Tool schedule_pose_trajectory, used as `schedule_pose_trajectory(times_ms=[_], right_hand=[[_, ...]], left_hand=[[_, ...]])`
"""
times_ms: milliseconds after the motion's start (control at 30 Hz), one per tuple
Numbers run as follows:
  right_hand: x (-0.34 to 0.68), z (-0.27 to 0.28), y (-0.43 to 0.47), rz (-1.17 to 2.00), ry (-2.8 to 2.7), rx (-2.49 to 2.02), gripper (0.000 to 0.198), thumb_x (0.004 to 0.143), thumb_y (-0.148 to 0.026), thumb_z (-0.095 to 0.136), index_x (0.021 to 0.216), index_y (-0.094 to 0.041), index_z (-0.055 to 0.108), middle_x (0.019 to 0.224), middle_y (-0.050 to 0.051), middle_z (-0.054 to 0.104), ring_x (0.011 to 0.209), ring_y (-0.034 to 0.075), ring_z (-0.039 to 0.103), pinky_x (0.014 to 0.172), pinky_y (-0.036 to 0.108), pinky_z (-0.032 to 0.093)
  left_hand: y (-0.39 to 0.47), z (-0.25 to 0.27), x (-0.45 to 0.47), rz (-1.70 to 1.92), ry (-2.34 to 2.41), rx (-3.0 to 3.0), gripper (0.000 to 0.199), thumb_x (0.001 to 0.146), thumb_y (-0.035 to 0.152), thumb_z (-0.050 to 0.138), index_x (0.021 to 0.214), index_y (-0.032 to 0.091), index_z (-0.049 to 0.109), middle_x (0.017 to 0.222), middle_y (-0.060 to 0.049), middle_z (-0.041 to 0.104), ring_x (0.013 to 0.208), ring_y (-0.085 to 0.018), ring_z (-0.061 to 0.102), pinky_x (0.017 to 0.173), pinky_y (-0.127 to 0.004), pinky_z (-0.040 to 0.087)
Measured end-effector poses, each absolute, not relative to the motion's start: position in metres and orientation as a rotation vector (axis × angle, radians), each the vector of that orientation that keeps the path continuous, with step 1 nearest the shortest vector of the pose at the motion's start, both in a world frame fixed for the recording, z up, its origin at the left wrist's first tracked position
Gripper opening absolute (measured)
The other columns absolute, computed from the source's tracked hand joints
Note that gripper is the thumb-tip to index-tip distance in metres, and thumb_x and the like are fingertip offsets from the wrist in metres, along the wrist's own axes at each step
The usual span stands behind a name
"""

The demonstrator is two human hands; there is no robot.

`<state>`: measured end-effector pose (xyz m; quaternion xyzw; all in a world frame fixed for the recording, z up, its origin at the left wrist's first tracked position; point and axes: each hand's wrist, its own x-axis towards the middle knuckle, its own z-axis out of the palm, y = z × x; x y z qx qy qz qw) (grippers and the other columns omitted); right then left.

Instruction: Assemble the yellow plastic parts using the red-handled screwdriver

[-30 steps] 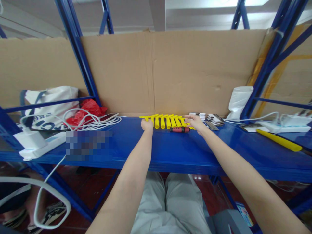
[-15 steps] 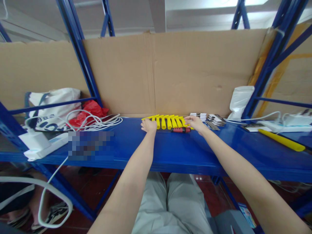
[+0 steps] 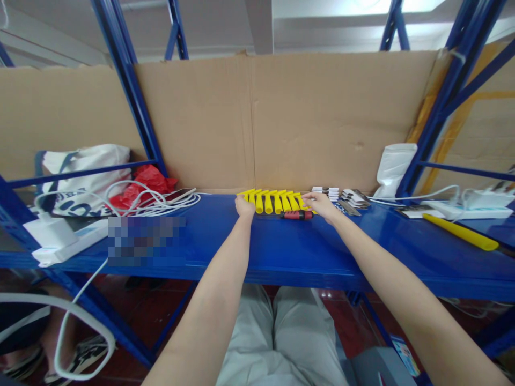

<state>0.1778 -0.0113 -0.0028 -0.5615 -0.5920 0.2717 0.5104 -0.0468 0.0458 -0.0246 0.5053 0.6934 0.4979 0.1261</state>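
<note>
Several yellow T-shaped plastic pieces (image 3: pixel 277 202) lie side by side in a row at the back of the blue shelf, their handle-like stems toward me. My left hand (image 3: pixel 244 206) is closed at the left end of the row, its fingers around the end piece and partly hidden. At the other end, the bent fingers of my right hand (image 3: pixel 321 203) pinch the rightmost yellow piece. Just in front of the row and close to my right hand lies a short tool with a red and black grip (image 3: pixel 296 215).
White-and-black packets (image 3: pixel 354 198) and a white pouch (image 3: pixel 396 171) are right of the row. Farther right lie a long yellow-handled tool (image 3: pixel 461 231) and a power strip. Coiled white cable (image 3: pixel 161 202), red plastic and a cloth bag sit left. Cardboard (image 3: pixel 306 118) stands behind.
My left hand has gone from loosely spread fingers to closed at the row's left end. My right hand stays at the right end, nearly still. The view has shifted slightly.
</note>
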Motion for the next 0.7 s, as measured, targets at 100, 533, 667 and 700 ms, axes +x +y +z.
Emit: schedule_pose_trajectory(times_ms=[100,533,667,700], right_hand=[[0.178,-0.003,-0.012,0.653,-1.447,-1.335,0.014,0.078,-0.008,0.058,0.082,-0.015,0.069,0.082,0.005,0.069,0.074,0.012,0.065,0.076,0.028,0.054],[0.177,-0.004,-0.012,0.635,-1.476,-1.332,0.013,0.076,-0.008,0.056,0.075,-0.015,0.068,0.077,0.003,0.068,0.077,0.013,0.064,0.081,0.031,0.052],[0.177,-0.004,-0.013,0.653,-1.477,-1.293,0.013,0.076,-0.008,0.057,0.073,-0.016,0.067,0.075,0.003,0.068,0.074,0.011,0.063,0.078,0.028,0.053],[0.176,-0.003,-0.014,0.653,-1.474,-1.292,0.013,0.076,-0.008,0.057,0.072,-0.016,0.066,0.075,0.003,0.068,0.073,0.011,0.063,0.078,0.028,0.053]], left_hand=[[0.045,-0.023,-0.046,1.463,2.000,1.402,0.040,0.075,0.004,0.056,0.114,0.013,0.057,0.124,-0.015,0.059,0.114,-0.024,0.057,0.098,-0.033,0.044],[0.044,-0.021,-0.043,1.402,2.099,1.291,0.041,0.072,0.013,0.063,0.112,0.020,0.055,0.123,-0.015,0.058,0.118,-0.029,0.053,0.095,-0.041,0.044],[0.052,-0.028,-0.048,1.436,2.090,1.301,0.040,0.073,0.013,0.064,0.111,0.021,0.056,0.122,-0.013,0.061,0.116,-0.028,0.056,0.095,-0.039,0.045],[0.054,-0.029,-0.049,1.437,2.088,1.327,0.039,0.073,0.013,0.063,0.111,0.020,0.056,0.121,-0.013,0.061,0.115,-0.028,0.057,0.094,-0.039,0.045]])
